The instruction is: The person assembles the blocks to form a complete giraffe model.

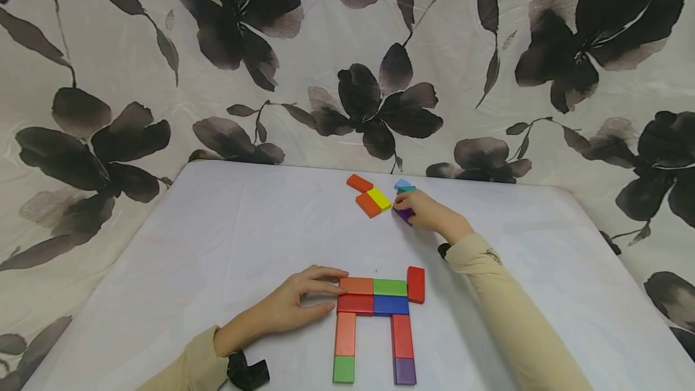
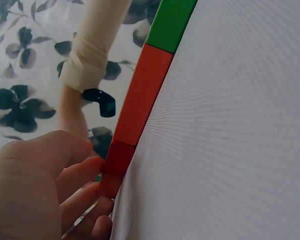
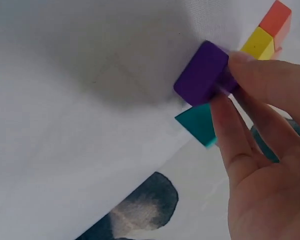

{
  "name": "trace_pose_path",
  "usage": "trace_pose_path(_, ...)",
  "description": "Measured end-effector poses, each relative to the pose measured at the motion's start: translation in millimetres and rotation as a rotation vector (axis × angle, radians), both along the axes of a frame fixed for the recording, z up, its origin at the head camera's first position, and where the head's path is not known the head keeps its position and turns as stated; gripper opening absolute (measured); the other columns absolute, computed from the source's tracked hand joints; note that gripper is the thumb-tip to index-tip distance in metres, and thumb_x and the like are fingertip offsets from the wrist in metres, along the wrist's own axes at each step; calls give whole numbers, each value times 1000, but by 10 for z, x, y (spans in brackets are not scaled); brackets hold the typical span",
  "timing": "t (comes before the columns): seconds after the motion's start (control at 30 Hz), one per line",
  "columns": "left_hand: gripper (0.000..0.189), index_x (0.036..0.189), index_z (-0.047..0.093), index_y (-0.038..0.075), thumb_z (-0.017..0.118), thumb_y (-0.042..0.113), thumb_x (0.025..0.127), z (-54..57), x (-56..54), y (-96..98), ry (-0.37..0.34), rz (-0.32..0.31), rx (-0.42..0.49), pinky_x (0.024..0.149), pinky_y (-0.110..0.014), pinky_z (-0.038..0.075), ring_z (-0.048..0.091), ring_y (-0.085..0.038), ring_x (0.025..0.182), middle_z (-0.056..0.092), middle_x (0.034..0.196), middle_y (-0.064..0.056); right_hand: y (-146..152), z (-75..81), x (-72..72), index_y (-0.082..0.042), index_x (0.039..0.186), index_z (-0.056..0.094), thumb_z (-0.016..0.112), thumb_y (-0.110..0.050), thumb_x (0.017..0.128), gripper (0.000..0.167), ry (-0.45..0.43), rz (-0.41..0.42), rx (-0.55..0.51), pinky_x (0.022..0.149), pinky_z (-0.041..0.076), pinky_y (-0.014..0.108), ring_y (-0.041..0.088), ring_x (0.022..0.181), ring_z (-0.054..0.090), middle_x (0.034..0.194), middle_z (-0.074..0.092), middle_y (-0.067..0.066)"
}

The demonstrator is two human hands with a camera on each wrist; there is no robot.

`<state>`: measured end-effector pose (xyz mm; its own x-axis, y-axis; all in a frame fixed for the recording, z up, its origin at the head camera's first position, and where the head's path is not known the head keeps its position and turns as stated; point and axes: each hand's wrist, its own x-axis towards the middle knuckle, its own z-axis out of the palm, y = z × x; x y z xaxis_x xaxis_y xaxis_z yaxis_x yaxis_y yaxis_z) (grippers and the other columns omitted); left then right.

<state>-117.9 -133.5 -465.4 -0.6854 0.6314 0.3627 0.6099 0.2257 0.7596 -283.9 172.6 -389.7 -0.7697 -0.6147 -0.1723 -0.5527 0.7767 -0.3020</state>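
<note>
I had the right hand [image 1: 431, 213] pinching a purple block [image 3: 200, 75] toward the white table's [image 1: 244, 228] far edge, near a teal piece [image 3: 197, 125] and a yellow block [image 1: 379, 199]; the left hand [image 1: 293, 297], fingers loosely extended, touched a flat arrangement's corner orange block [image 1: 356, 285].

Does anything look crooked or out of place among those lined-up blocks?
Perhaps the red block at the upper right: it juts past the top edge of the green block beside it, with no matching piece on the opposite side. Nothing looks visibly damaged.
</note>
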Motion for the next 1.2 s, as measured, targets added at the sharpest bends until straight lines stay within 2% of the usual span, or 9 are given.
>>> trace_pose_path(0.17, 29, 120, 72, 15, 69, 9, 92, -2, -1, 0, 11, 7, 0, 104, -39, 43, 51, -23, 129, 57, 139, -7, 92, -13, 81, 1, 129, 64, 67, 3, 90, 39, -62, -32, -48, 101, 44, 52, 42, 126, 47, 137, 54, 21)
trace_pose_path(0.37, 27, 119, 72, 11, 69, 9, 92, 3, 1, 3, 44, 1, 15, 104, -40, 43, 52, -28, 127, 57, 137, -11, 204, -92, 226, -1, 130, 65, 73, -10, 90, 41, -170, -144, -194, 94, 51, 42, 34, 114, 54, 134, 54, 18)
trace_pose_path(0.5, 28, 119, 72, 12, 69, 8, 92, 1, -3, 1, 25, -1, 18, 104, -39, 43, 52, -27, 128, 57, 138, -10, 251, -134, 331, -3, 127, 67, 76, -13, 88, 42, -209, -192, -278, 89, 54, 38, 30, 108, 54, 131, 55, 17)
trace_pose_path(0.63, 28, 120, 72, 15, 69, 9, 92, 5, 0, -2, -7, 1, 20, 105, -38, 42, 51, -24, 129, 57, 139, -6, 265, -153, 438, -3, 125, 68, 78, -14, 86, 41, -235, -197, -329, 89, 53, 38, 30, 109, 54, 130, 56, 16)
trace_pose_path(0.83, 27, 120, 72, 13, 68, 10, 93, 26, 5, 5, 20, 2, 17, 104, -40, 43, 52, -25, 127, 57, 138, -8, 296, -178, 555, -2, 124, 68, 75, -10, 88, 37, -220, -172, -361, 88, 54, 38, 32, 113, 52, 123, 57, 14)
trace_pose_path(1.0, 28, 121, 72, 16, 68, 10, 93, -3, -8, -6, 4, 5, 4, 104, -39, 43, 51, -23, 128, 57, 139, -6, 337, -203, 603, -2, 123, 69, 74, -8, 89, 35, -193, -150, -378, 86, 54, 37, 31, 110, 53, 119, 58, 14)
trace_pose_path(1.2, 30, 122, 72, 16, 68, 10, 93, -12, 0, -11, -7, 7, -12, 104, -38, 43, 51, -21, 128, 56, 139, -5, 400, -247, 637, -3, 121, 71, 75, -9, 88, 34, -203, -143, -420, 87, 54, 39, 30, 109, 54, 117, 59, 12)
